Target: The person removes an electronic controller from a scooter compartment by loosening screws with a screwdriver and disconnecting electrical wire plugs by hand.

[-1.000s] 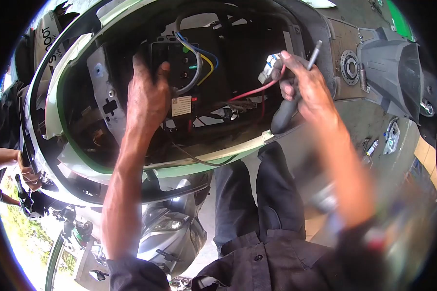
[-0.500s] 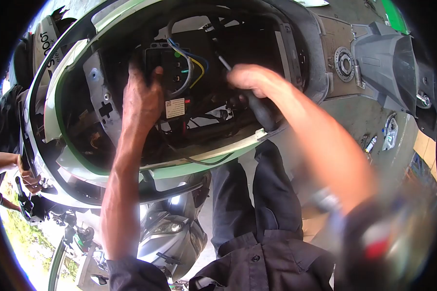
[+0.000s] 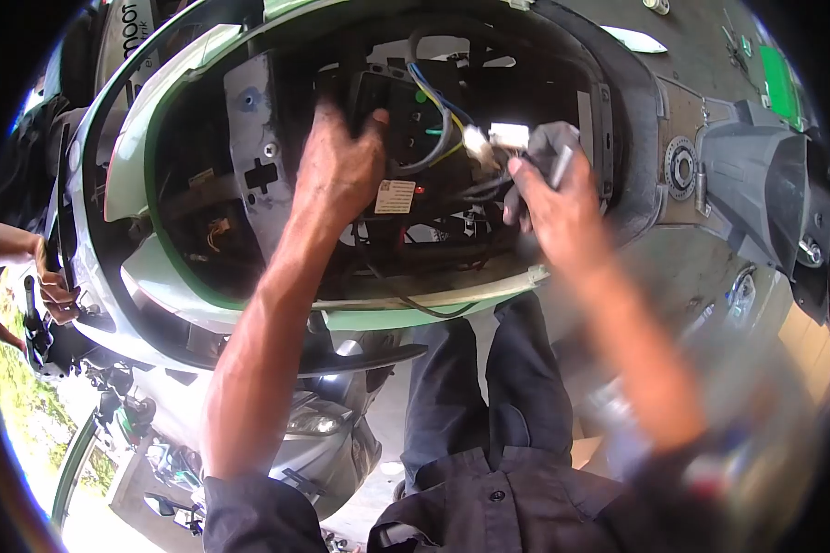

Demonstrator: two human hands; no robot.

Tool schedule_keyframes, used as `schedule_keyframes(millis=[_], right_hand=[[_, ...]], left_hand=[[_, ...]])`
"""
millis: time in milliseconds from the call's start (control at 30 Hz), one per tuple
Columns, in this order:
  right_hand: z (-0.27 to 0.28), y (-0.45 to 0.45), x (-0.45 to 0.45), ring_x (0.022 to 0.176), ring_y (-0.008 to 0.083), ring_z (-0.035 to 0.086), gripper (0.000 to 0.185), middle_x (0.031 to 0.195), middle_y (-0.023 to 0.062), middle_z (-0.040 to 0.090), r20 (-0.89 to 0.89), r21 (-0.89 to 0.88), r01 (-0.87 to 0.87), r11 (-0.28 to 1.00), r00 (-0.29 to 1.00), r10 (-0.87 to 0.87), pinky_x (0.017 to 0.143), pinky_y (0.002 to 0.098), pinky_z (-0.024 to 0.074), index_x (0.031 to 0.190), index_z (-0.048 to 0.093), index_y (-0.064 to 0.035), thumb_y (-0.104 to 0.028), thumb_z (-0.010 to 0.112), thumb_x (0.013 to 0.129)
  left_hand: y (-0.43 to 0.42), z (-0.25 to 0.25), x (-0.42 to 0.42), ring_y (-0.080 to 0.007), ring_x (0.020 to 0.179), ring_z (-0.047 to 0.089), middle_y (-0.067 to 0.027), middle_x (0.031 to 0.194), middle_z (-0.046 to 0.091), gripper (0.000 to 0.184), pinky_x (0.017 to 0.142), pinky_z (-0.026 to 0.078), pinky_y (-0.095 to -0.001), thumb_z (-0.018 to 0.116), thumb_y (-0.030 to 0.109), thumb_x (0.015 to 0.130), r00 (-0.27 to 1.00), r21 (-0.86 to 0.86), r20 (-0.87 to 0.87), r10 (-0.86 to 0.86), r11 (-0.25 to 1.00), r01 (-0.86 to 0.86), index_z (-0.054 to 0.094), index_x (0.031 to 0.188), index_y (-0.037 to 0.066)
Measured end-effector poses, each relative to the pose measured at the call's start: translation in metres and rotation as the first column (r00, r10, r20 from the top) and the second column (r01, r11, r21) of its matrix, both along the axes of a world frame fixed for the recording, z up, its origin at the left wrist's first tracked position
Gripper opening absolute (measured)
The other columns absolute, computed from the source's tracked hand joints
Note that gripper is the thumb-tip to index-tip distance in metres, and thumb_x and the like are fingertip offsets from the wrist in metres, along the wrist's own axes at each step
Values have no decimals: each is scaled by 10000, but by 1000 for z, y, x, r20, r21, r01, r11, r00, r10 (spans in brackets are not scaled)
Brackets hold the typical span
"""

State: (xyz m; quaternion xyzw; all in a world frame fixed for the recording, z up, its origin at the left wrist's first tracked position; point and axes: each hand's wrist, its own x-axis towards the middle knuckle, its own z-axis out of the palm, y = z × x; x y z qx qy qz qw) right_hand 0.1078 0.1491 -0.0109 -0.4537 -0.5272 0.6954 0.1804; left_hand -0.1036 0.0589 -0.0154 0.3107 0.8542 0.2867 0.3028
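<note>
My left hand [image 3: 341,166] is wrapped round the near side of a black controller box [image 3: 401,115] inside the open scooter body. Blue and yellow wires and a thick grey cable [image 3: 413,55] run by the box, which has a white label [image 3: 395,197] below it. In my right hand [image 3: 549,184], fingers closed, are a metal screwdriver shaft [image 3: 563,168] and wires near two white connectors. One connector [image 3: 509,136] is bright above the fingers; the other [image 3: 478,143] is blurred at their left.
The green-edged body rim [image 3: 397,318] surrounds the bay, with a metal bracket [image 3: 260,157] at its left. A brake disc [image 3: 681,168] lies at right. Another person's hand [image 3: 57,286] is at far left. A grey scooter [image 3: 327,442] stands below.
The view has shifted, so the scooter body appears farther right. My right hand has moved back up from low in the bay, and white connectors now show by its fingers. My left hand stays on the box.
</note>
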Motion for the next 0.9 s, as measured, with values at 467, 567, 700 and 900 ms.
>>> schedule_keyframes(millis=[467,567,700,900], right_hand=[[26,-13,-35,622,164,597,257,859,111,671,-113,261,-126,957,981,160,605,312,504,1190,574,5,-70,626,949],[20,-1,-51,744,330,695,237,892,201,690,11,355,-219,909,973,230,678,392,529,1151,621,-7,-89,632,928],[15,16,-67,801,389,707,234,855,236,694,214,300,-331,894,937,275,700,420,535,1097,649,14,-142,653,922],[2,20,-67,625,294,700,199,727,173,695,174,288,-295,911,952,253,608,383,536,981,661,49,-141,672,923]], left_hand=[[-4,-3,-1,-459,1184,598,-317,1267,611,507,1009,460,-461,542,262,997,999,121,40,-24,992,19,449,1416,-9],[-3,3,-2,-431,1163,611,-304,1242,625,460,1003,458,-447,510,238,1014,979,92,199,45,994,-64,477,1394,-18],[-4,9,-2,-411,1166,611,-296,1257,622,458,1007,453,-436,498,233,1015,964,111,265,39,991,-70,479,1392,-27],[-10,12,7,-341,1092,630,-254,1181,650,391,961,472,-410,535,207,999,967,233,254,34,968,-95,516,1302,-40]])
